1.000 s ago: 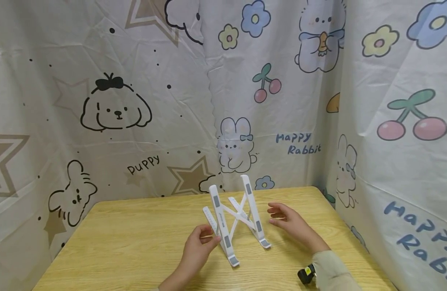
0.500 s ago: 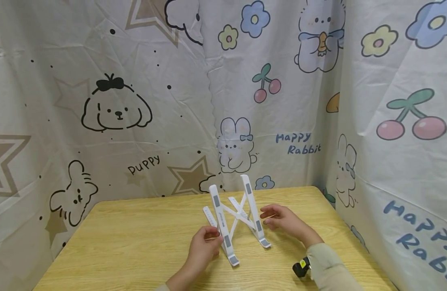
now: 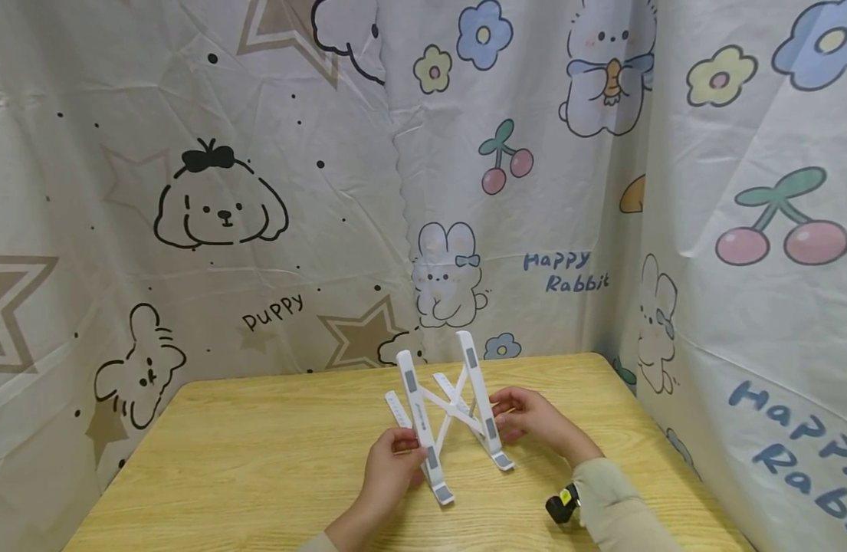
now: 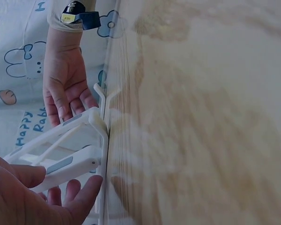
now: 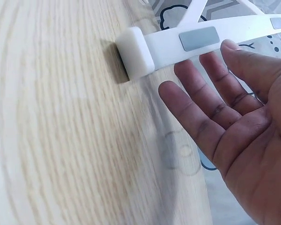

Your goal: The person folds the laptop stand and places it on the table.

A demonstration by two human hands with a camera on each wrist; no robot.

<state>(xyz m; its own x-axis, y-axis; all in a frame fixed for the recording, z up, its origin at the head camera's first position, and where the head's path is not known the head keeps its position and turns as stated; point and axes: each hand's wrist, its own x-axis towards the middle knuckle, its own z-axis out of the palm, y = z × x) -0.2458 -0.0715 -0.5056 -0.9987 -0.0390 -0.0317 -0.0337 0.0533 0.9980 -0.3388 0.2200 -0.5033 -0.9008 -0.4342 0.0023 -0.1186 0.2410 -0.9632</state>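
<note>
A white folding laptop stand (image 3: 419,418) with grey pads stands unfolded on the table, its two long arms sloping up and joined by a cross brace. My left hand (image 3: 389,469) holds the left arm low down, thumb in front and fingers behind. In the left wrist view, that thumb lies against the stand (image 4: 70,165) while the fingers curl below it. Beside the right arm is my right hand (image 3: 536,418). The right wrist view shows the thumb tip at the edge of the stand (image 5: 199,38), with loosely bent fingers partly behind it.
The wooden table (image 3: 257,452) reaches back to a patterned curtain (image 3: 354,192), which also hangs along the right side. A small black device (image 3: 561,504) is strapped at the right sleeve (image 3: 612,498).
My right hand has moved left to the stand's right arm. My left hand has shifted slightly right and closed around the left arm. The stand has stayed in place.
</note>
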